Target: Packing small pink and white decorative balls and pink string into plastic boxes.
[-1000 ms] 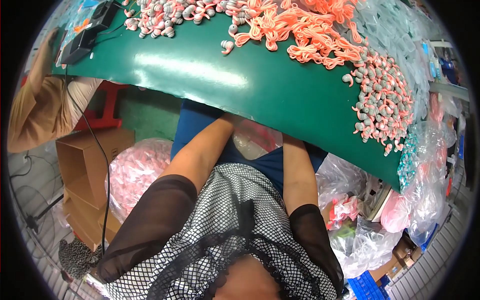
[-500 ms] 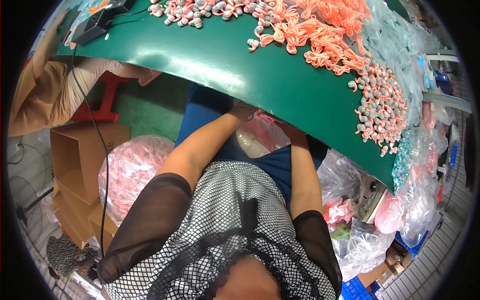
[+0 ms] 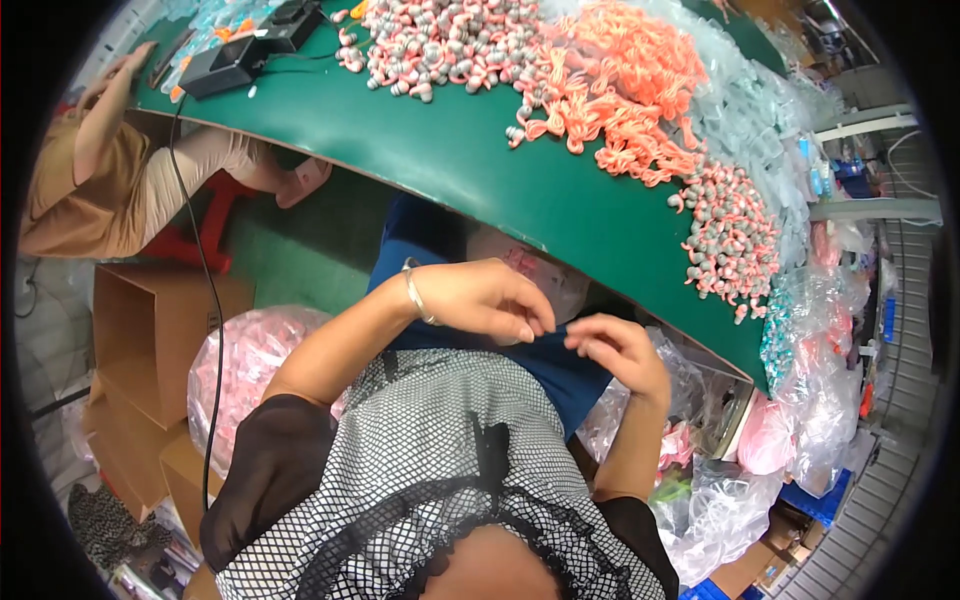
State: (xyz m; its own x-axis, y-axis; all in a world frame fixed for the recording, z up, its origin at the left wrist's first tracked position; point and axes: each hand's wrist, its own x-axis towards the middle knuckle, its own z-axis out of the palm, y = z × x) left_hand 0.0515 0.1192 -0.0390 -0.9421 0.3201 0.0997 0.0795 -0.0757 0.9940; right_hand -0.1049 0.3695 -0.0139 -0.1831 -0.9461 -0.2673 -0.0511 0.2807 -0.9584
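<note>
Beside the green table, we half-curl our left hand and right hand over blue trousers, any pinch unclear, the pinkish plastic bag tableward, nearer the left.

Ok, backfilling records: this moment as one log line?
left hand, right hand: near blue clothing | grip: unclear | green tabletop: orange cord bundles

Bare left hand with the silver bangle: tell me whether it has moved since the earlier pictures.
Yes: the bare left hand has come out from beneath the edge of the glossy green tabletop, back toward the black-and-white patterned fabric top.
</note>
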